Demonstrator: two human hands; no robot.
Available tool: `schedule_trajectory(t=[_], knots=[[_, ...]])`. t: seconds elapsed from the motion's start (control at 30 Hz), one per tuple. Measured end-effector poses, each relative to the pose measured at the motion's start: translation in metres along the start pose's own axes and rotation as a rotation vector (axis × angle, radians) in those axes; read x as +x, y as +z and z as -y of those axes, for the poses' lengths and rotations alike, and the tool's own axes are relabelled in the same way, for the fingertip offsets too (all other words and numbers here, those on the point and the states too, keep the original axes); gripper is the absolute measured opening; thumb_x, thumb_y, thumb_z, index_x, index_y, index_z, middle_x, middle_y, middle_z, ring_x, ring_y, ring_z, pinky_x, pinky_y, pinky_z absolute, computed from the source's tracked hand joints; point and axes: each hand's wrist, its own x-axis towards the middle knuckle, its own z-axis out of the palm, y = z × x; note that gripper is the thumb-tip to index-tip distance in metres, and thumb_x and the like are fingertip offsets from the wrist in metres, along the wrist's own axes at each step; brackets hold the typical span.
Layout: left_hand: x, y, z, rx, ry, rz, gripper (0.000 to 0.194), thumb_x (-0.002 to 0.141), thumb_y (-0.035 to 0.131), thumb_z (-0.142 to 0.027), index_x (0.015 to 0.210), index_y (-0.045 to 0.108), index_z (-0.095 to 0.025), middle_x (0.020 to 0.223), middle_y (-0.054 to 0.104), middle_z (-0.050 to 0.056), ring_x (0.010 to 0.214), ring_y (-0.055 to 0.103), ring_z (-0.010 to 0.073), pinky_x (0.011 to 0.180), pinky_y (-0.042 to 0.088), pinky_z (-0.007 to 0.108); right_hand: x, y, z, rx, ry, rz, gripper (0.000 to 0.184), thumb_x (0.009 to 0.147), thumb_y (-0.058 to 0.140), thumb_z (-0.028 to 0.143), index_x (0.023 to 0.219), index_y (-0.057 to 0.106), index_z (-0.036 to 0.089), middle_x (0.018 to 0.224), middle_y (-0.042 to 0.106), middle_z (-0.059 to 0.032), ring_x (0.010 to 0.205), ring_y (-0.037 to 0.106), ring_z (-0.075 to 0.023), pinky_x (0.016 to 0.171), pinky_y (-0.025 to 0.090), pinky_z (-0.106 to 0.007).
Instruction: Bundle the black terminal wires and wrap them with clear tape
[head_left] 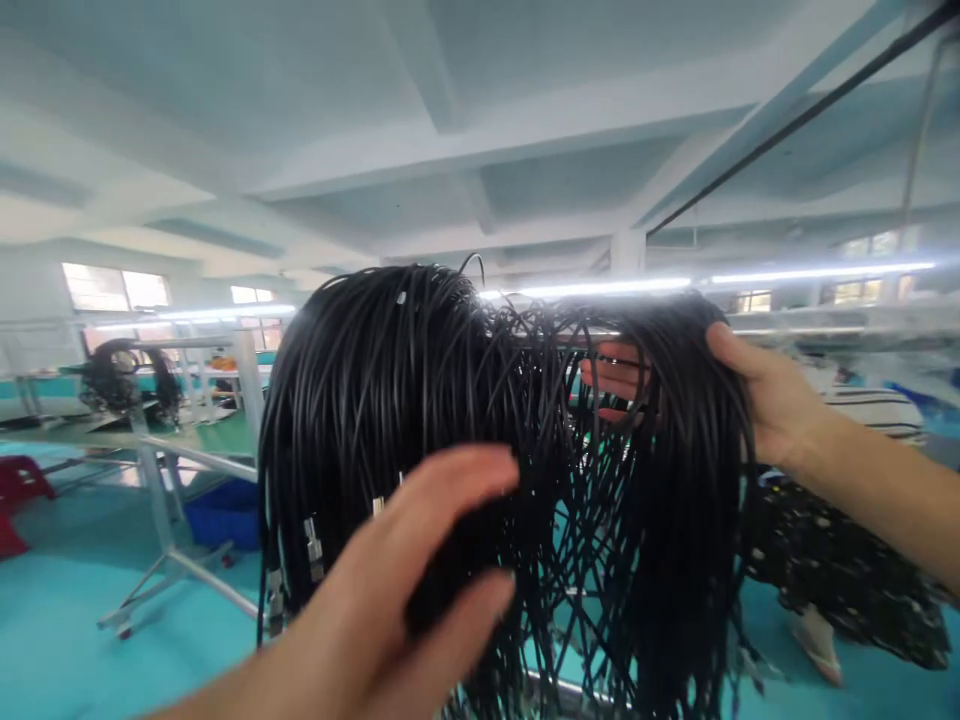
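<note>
"Black cables (pixel 352 370), where do they hang?"

"Mid-view, draped over a metal rail (pixel 551 341), their lower ends dropping toward six o'clock and partly out of sight."

"And the hands?"

"Right hand (pixel 776 405), at three o'clock: thumb in front, fingers behind, curled round the right-hand bunch. Left hand (pixel 382 560), at seven: thumb and fingers wide apart, in front of the thicker left bunch. I can't tell whether it touches."

"Any room between the bunches?"

"A thinner stretch, just right of centre, where strands cross and the floor (pixel 67 625) shows through."

"Outer edges?"

"At nine, the left edge falls near a metal rack (pixel 154 490), with a blue bin (pixel 221 515) low behind it. Open floor spreads out at eight, as far as a red stool (pixel 22 490). At four, a person's dark patterned clothing (pixel 847 575) shows just past the right edge, so room looks tighter there."
</note>
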Motion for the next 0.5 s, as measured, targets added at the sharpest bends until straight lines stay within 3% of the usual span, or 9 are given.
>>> schedule_trajectory(t=[0.1,0.23,0.37,0.5], knots=[[0.060,-0.021,0.001,0.167,-0.022,-0.189,0.064,0.090,0.054,-0.040,0.148,0.032,-0.024,0.143,0.047,0.011,0.128,0.049,0.0302,0.108,0.045,0.047,0.002,-0.001,-0.003,0.017,-0.022,0.086,0.060,0.088,0.044,0.062,0.126,0.061,0.020,0.140,0.055,-0.0125,0.134,0.046,-0.0282,0.102,0.046,-0.047],[0.114,-0.033,0.003,0.343,-0.110,-0.199,0.070,0.082,0.057,-0.053,0.136,0.045,-0.012,0.121,0.058,0.016,0.109,0.061,0.0307,0.096,0.050,0.044,0.000,0.002,0.001,0.051,-0.030,0.093,0.055,0.089,0.044,0.060,0.122,0.063,0.020,0.127,0.064,-0.0132,0.127,0.053,-0.0288,0.106,0.042,-0.052],[0.119,-0.037,0.005,0.433,-0.222,-0.171,0.068,0.077,0.058,-0.059,0.127,0.052,-0.013,0.087,0.066,0.009,0.080,0.065,0.0269,0.072,0.053,0.037,-0.002,0.004,0.006,0.086,-0.032,0.118,0.052,0.089,0.046,0.056,0.121,0.062,0.018,0.124,0.066,-0.0144,0.125,0.055,-0.0296,0.107,0.041,-0.054],[0.108,-0.026,0.015,0.370,-0.309,-0.121,0.074,0.072,0.061,-0.058,0.131,0.048,-0.016,0.061,0.061,0.000,0.059,0.062,0.0235,0.057,0.048,0.033,-0.001,0.000,0.004,0.139,-0.015,0.174,0.050,0.090,0.046,0.053,0.122,0.059,0.017,0.123,0.066,-0.0151,0.121,0.058,-0.0285,0.103,0.046,-0.052]])
